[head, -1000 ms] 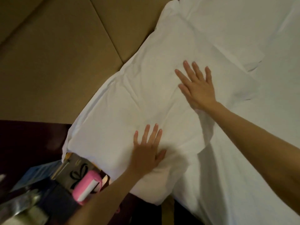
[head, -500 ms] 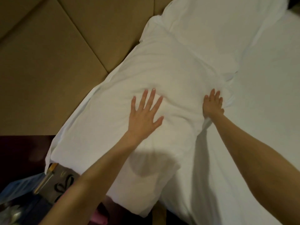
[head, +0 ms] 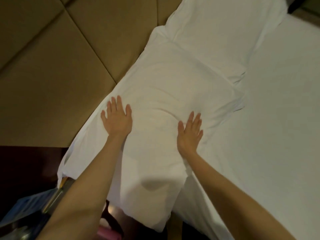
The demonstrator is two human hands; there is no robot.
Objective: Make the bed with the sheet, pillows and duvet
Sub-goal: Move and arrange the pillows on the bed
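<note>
A white pillow [head: 166, 87] lies at the head of the bed against the padded headboard. Its near end hangs past the mattress corner. My left hand [head: 116, 119] rests flat on the pillow's left side, fingers spread. My right hand [head: 190, 132] presses flat near the pillow's right edge, fingers spread too. A second white pillow [head: 223, 26] lies beyond the first one, further along the headboard. The white sheet [head: 280, 122] covers the mattress to the right. No duvet shows in the head view.
The tan padded headboard [head: 57, 66] fills the upper left. A dark nightstand [head: 31, 170] stands at the lower left, with a blue item [head: 32, 205], a metal-edged object [head: 60, 193] and a pink thing [head: 107, 232] on or near it.
My left hand slid leftward toward the pillow's headboard side. My right hand moved from the pillow's far right edge back onto its top, flat. The view shifted slightly.
</note>
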